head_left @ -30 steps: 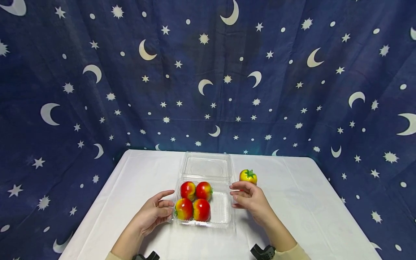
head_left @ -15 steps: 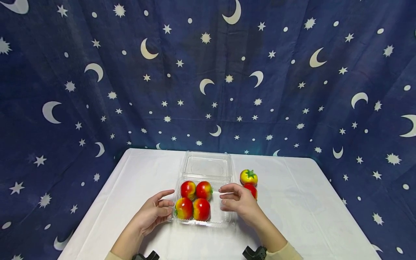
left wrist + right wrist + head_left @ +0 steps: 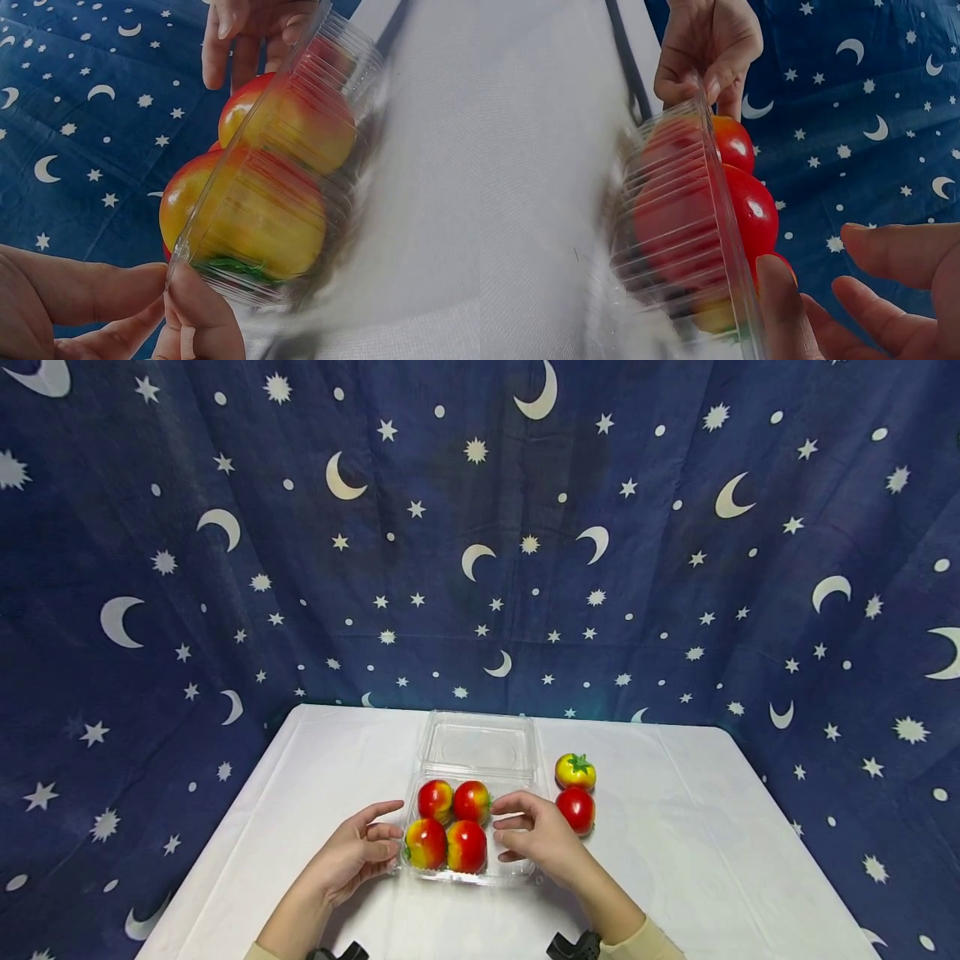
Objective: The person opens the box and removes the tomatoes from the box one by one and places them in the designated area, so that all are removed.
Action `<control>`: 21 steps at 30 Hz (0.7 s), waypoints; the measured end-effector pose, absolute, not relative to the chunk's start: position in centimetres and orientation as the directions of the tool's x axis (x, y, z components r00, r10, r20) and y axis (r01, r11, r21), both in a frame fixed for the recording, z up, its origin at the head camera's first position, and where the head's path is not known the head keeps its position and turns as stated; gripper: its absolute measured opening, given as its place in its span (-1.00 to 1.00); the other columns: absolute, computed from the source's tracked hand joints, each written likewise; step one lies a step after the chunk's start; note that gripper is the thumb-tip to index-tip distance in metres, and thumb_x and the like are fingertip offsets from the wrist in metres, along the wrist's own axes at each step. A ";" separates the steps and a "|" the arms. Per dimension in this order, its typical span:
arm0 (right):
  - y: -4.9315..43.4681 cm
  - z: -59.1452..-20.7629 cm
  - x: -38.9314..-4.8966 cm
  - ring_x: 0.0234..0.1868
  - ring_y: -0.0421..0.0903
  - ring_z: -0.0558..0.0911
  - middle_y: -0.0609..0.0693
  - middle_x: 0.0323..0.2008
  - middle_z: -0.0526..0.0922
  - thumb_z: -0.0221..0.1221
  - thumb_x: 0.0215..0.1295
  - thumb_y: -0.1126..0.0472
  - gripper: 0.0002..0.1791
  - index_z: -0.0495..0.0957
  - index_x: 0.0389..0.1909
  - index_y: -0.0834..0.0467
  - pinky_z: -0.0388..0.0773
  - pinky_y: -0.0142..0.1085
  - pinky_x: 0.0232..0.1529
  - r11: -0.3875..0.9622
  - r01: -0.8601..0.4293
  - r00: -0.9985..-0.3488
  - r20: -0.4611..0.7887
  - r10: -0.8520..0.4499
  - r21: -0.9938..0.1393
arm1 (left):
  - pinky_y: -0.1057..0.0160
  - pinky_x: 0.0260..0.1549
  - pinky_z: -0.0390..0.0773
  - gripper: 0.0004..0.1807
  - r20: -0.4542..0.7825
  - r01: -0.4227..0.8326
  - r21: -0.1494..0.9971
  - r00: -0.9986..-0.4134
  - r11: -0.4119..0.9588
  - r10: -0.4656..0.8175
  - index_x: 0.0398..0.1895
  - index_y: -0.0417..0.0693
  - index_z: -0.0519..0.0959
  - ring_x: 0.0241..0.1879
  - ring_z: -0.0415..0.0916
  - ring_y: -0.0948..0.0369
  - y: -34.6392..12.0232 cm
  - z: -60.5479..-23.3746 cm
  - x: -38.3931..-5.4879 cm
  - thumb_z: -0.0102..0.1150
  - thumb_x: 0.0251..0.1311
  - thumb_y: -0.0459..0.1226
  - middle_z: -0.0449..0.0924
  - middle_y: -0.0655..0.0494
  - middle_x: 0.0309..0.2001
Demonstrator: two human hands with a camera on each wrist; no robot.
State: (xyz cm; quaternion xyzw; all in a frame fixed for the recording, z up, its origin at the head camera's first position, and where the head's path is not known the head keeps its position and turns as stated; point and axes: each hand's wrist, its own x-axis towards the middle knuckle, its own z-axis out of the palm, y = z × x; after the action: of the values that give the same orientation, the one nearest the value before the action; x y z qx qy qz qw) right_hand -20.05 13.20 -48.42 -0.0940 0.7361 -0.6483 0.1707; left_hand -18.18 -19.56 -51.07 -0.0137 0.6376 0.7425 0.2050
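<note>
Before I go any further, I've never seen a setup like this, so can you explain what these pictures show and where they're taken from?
There's no robot here, just a person working bare-handed. The wide picture is taken from the person's head, looking forward and down; the two close-ups are taken from the wrists, one each. On the white table sits an open, clear plastic box, its lid laid back, with four red-and-yellow fruits inside. Two more fruits lie on the table to the right of the box. The left hand pinches the box's edge. The right hand holds nothing, its fingers over the right part of the box.
</note>
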 end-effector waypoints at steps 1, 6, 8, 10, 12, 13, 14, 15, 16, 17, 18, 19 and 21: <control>13.1 -48.5 -20.0 0.18 0.29 0.72 0.39 0.25 0.61 0.34 0.36 0.36 -0.54 0.56 0.25 0.34 0.83 -0.02 -0.20 0.147 0.081 -0.923 -0.130 -0.361 -0.986 | 0.29 -0.26 0.72 -0.08 -0.284 -0.325 0.940 -0.915 -0.105 0.286 0.68 -0.23 0.10 -0.35 0.59 0.26 -19.5 -51.1 -18.2 0.25 0.25 -0.52 0.63 0.11 -0.12; 12.6 -48.6 -20.1 0.07 0.14 0.76 0.34 0.20 0.65 0.38 0.34 0.32 -0.55 0.59 0.22 0.30 0.83 -0.03 -0.25 0.190 0.067 -0.923 -0.133 -0.361 -0.980 | 0.30 -0.25 0.73 -0.08 -0.292 -0.332 0.937 -0.914 -0.107 0.281 0.68 -0.21 0.11 -0.34 0.59 0.26 -19.6 -51.0 -18.2 0.24 0.25 -0.52 0.63 0.11 -0.13; 12.4 -48.7 -20.2 0.03 0.05 0.76 0.30 0.19 0.67 0.41 0.33 0.29 -0.55 0.61 0.21 0.28 0.83 -0.05 -0.26 0.212 0.060 -0.920 -0.137 -0.367 -0.975 | 0.29 -0.25 0.73 -0.08 -0.293 -0.333 0.937 -0.914 -0.107 0.282 0.68 -0.21 0.11 -0.33 0.59 0.26 -19.6 -51.0 -18.2 0.24 0.26 -0.52 0.63 0.12 -0.13; 12.3 -48.7 -20.3 -0.01 -0.02 0.76 0.27 0.18 0.69 0.42 0.32 0.26 -0.54 0.62 0.20 0.26 0.83 -0.06 -0.26 0.235 0.055 -0.916 -0.143 -0.376 -0.971 | 0.29 -0.24 0.73 -0.08 -0.293 -0.334 0.937 -0.913 -0.107 0.285 0.68 -0.21 0.11 -0.32 0.59 0.25 -19.6 -51.0 -18.2 0.24 0.26 -0.52 0.63 0.11 -0.12; 12.2 -48.6 -20.4 -0.02 -0.04 0.77 0.26 0.16 0.71 0.43 0.31 0.26 -0.54 0.62 0.20 0.26 0.83 -0.06 -0.26 0.245 0.050 -0.911 -0.145 -0.386 -0.968 | 0.29 -0.24 0.73 -0.08 -0.291 -0.333 0.937 -0.912 -0.107 0.288 0.68 -0.22 0.10 -0.31 0.59 0.25 -19.6 -50.9 -18.2 0.24 0.26 -0.52 0.63 0.11 -0.12; 12.1 -48.6 -20.4 -0.02 -0.03 0.77 0.26 0.15 0.72 0.43 0.31 0.27 -0.54 0.62 0.20 0.26 0.83 -0.05 -0.26 0.249 0.048 -0.908 -0.146 -0.392 -0.967 | 0.30 -0.23 0.73 -0.08 -0.289 -0.331 0.938 -0.912 -0.106 0.290 0.68 -0.22 0.10 -0.31 0.59 0.25 -19.6 -50.9 -18.2 0.23 0.26 -0.52 0.63 0.10 -0.12; 12.1 -48.6 -20.4 -0.02 -0.03 0.78 0.25 0.14 0.73 0.43 0.31 0.27 -0.54 0.62 0.20 0.26 0.83 -0.05 -0.26 0.253 0.047 -0.906 -0.148 -0.396 -0.966 | 0.30 -0.23 0.73 -0.09 -0.288 -0.330 0.938 -0.912 -0.105 0.292 0.68 -0.21 0.10 -0.31 0.59 0.25 -19.6 -50.9 -18.2 0.23 0.26 -0.52 0.63 0.10 -0.11; 12.0 -48.6 -20.4 -0.02 -0.03 0.78 0.23 0.14 0.73 0.43 0.30 0.27 -0.54 0.63 0.20 0.26 0.83 -0.05 -0.26 0.262 0.045 -0.905 -0.150 -0.398 -0.964 | 0.30 -0.23 0.73 -0.08 -0.286 -0.328 0.939 -0.912 -0.105 0.293 0.68 -0.21 0.10 -0.31 0.59 0.24 -19.6 -50.9 -18.2 0.23 0.26 -0.51 0.63 0.10 -0.11; 11.9 -48.6 -20.5 -0.02 -0.02 0.78 0.22 0.14 0.74 0.44 0.30 0.27 -0.53 0.63 0.20 0.25 0.83 -0.05 -0.26 0.268 0.042 -0.904 -0.151 -0.401 -0.962 | 0.30 -0.23 0.73 -0.08 -0.285 -0.327 0.939 -0.913 -0.104 0.293 0.68 -0.21 0.10 -0.30 0.59 0.24 -19.6 -51.0 -18.2 0.23 0.26 -0.51 0.62 0.10 -0.11; 11.8 -48.6 -20.5 -0.01 -0.02 0.78 0.21 0.14 0.74 0.44 0.29 0.27 -0.53 0.62 0.21 0.25 0.83 -0.06 -0.26 0.274 0.041 -0.901 -0.154 -0.406 -0.961 | 0.29 -0.23 0.73 -0.08 -0.284 -0.325 0.940 -0.913 -0.103 0.292 0.68 -0.21 0.10 -0.30 0.59 0.24 -19.6 -51.0 -18.1 0.23 0.26 -0.51 0.62 0.10 -0.11; 11.7 -48.7 -20.5 0.00 -0.01 0.78 0.20 0.15 0.73 0.44 0.29 0.27 -0.52 0.62 0.21 0.25 0.83 -0.06 -0.26 0.280 0.040 -0.898 -0.157 -0.412 -0.959 | 0.29 -0.23 0.73 -0.08 -0.283 -0.324 0.940 -0.914 -0.102 0.291 0.68 -0.21 0.10 -0.30 0.59 0.24 -19.6 -51.0 -18.1 0.23 0.26 -0.51 0.62 0.10 -0.11; 11.5 -48.7 -20.5 0.00 -0.01 0.78 0.20 0.16 0.73 0.44 0.28 0.27 -0.51 0.62 0.22 0.25 0.83 -0.07 -0.26 0.285 0.038 -0.895 -0.160 -0.417 -0.958 | 0.29 -0.23 0.73 -0.08 -0.283 -0.323 0.941 -0.914 -0.102 0.290 0.68 -0.21 0.11 -0.30 0.59 0.24 -19.6 -51.0 -18.1 0.23 0.26 -0.51 0.62 0.10 -0.11; 11.2 -48.8 -20.4 0.00 -0.01 0.77 0.19 0.17 0.72 0.45 0.27 0.27 -0.50 0.63 0.22 0.24 0.83 -0.09 -0.26 0.298 0.033 -0.891 -0.163 -0.423 -0.954 | 0.29 -0.23 0.73 -0.08 -0.283 -0.323 0.941 -0.915 -0.101 0.288 0.68 -0.21 0.11 -0.30 0.59 0.24 -19.6 -51.0 -18.1 0.23 0.25 -0.52 0.62 0.10 -0.11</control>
State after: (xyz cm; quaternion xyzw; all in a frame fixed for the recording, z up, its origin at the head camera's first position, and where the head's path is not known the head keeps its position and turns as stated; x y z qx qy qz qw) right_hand -20.41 11.17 -48.76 -0.1248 0.7811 -0.5791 0.1972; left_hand -18.14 -19.62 -51.01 -0.0137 0.6378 0.7420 0.2060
